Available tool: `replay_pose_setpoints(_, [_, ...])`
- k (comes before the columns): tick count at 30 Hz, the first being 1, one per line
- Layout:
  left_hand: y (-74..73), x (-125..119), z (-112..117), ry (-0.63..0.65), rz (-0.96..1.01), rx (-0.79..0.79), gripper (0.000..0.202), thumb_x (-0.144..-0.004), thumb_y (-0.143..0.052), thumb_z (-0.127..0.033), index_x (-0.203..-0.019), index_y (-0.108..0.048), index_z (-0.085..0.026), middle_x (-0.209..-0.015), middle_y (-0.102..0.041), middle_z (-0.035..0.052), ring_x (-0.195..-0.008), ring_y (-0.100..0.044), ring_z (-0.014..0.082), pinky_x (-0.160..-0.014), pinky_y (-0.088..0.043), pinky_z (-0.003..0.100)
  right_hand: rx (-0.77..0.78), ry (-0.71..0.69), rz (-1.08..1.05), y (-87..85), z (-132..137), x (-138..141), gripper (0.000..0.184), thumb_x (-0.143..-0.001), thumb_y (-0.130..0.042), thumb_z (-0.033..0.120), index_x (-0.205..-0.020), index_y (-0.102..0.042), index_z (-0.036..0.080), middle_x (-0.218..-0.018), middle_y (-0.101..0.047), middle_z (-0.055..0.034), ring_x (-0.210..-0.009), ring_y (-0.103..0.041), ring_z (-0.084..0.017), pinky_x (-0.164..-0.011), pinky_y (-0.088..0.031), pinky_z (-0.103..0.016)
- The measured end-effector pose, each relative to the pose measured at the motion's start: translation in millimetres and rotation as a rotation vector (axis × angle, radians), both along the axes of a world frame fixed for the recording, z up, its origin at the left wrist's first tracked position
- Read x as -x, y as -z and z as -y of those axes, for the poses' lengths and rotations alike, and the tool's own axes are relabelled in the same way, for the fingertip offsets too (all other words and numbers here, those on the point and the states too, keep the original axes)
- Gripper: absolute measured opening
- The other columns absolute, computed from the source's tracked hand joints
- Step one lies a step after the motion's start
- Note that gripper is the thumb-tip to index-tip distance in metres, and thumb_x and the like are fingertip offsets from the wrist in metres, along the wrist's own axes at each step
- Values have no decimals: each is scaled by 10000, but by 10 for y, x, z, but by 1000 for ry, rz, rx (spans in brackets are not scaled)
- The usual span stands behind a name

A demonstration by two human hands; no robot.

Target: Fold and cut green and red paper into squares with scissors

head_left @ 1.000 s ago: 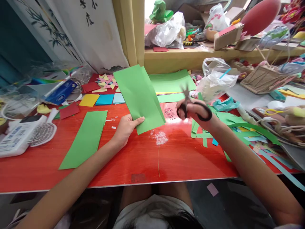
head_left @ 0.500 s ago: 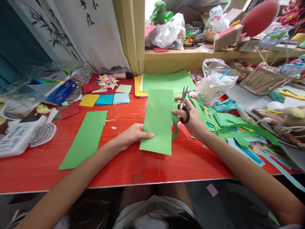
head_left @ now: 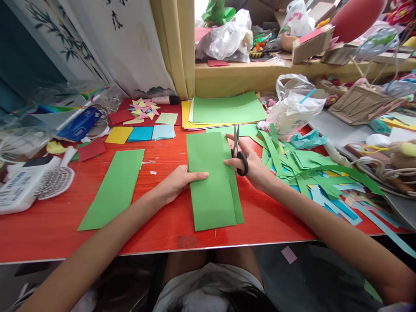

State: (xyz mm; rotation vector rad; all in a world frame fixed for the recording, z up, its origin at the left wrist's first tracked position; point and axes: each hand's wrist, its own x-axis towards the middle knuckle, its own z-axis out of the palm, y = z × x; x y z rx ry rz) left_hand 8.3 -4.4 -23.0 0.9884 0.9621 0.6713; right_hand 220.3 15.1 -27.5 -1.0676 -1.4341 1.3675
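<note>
A green paper sheet (head_left: 211,182) lies flat on the red table (head_left: 162,225) in front of me. My left hand (head_left: 177,181) pinches its left edge, thumb on top. My right hand (head_left: 250,162) is closed on black-handled scissors (head_left: 238,149), whose blades point away from me along the sheet's right side. A narrow strip runs down that right edge, cut partly free from the sheet.
A second green strip (head_left: 113,186) lies to the left, beside a hairbrush (head_left: 56,180) and a white device (head_left: 19,186). Cut green and blue scraps (head_left: 308,173) pile up on the right. Coloured paper stacks (head_left: 224,110), a plastic bag (head_left: 292,104) and a cluttered ledge sit behind.
The green sheet came down from being held up and now lies flat nearer to me. My right hand brought the scissors leftward to its right edge, where a narrow strip is now cut.
</note>
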Motion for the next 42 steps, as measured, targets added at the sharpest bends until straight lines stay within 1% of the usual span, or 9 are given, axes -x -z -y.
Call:
replay_pose_setpoints(4, [63, 3, -26, -112, -1, -71, 427, -671, -750, -314, -1053, -660, -145, -1025, -706, 105, -903, -674, 239, -816, -545, 353, -52, 18, 112, -2, 4, -9, 662, -701, -662, 238, -1299, -383, 287, -687, -460, 51, -568, -423, -106, -512, -342, -263])
replay_pose_setpoints(8, [113, 31, -70, -260, -58, -201, 403, -664, -750, -338, -997, -678, -124, -1014, -709, 113, -915, -669, 257, -808, -543, 364, -149, 101, 250, -112, -32, -108, 347, -730, -666, 314, -1035, -555, 191, -722, -551, 7, -658, -524, -123, -602, -401, -280])
replay_pose_setpoints(10, [114, 38, -84, -332, -48, -264, 398, -659, -753, -334, -991, -682, -127, -1023, -707, 106, -925, -666, 255, -816, -539, 362, -87, -10, 317, -195, -27, -144, 241, -759, -635, 385, -862, -602, 170, -652, -566, -2, -592, -530, -116, -562, -393, -274])
replay_pose_setpoints(13, [91, 39, -87, -415, 0, -330, 394, -659, -752, -326, -992, -684, -128, -1043, -702, 102, -960, -656, 253, -844, -530, 361, 33, -195, 390, -276, 8, -147, 309, -769, -608, 446, -649, -580, 163, -565, -554, -3, -510, -506, -98, -496, -353, -258])
replay_pose_setpoints(16, [53, 33, -78, -464, 46, -361, 401, -658, -752, -320, -1009, -682, -139, -1073, -692, 99, -985, -646, 255, -855, -526, 367, 116, -278, 441, -284, 42, -113, 359, -744, -632, 452, -550, -529, 168, -540, -553, -4, -480, -502, -93, -461, -322, -248])
replay_pose_setpoints(21, [-1, 20, -62, -483, 69, -327, 391, -631, -768, -327, -969, -695, -145, -1068, -694, 98, -995, -642, 260, -875, -514, 368, 173, -277, 424, -220, 44, -74, 373, -734, -642, 468, -541, -531, 169, -525, -564, -16, -449, -487, -91, -410, -270, -238])
replay_pose_setpoints(26, [-10, 17, -45, -470, 71, -311, 377, -635, -768, -320, -960, -692, -142, -1054, -699, 95, -976, -648, 257, -860, -519, 365, 180, -357, 384, -203, 38, -89, 393, -764, -604, 486, -552, -546, 160, -523, -557, -18, -448, -472, -81, -381, -191, -227])
replay_pose_setpoints(33, [2, 1, -13, -435, 60, -305, 376, -648, -761, -323, -958, -683, -125, -1067, -691, 112, -972, -646, 258, -854, -522, 368, 195, -386, 359, -251, 61, -81, 402, -785, -583, 498, -570, -545, 160, -538, -563, -12, -443, -451, -74, -418, -255, -236])
replay_pose_setpoints(42, [16, -83, 73, -386, 97, -279, 378, -670, -744, -324, -984, -676, -127, -1069, -690, 114, -938, -658, 271, -816, -539, 390, 201, -276, 266, -107, 114, 35, 420, -742, -608, 557, -606, -486, 178, -529, -504, 17, -444, -413, -79, -428, -271, -237])
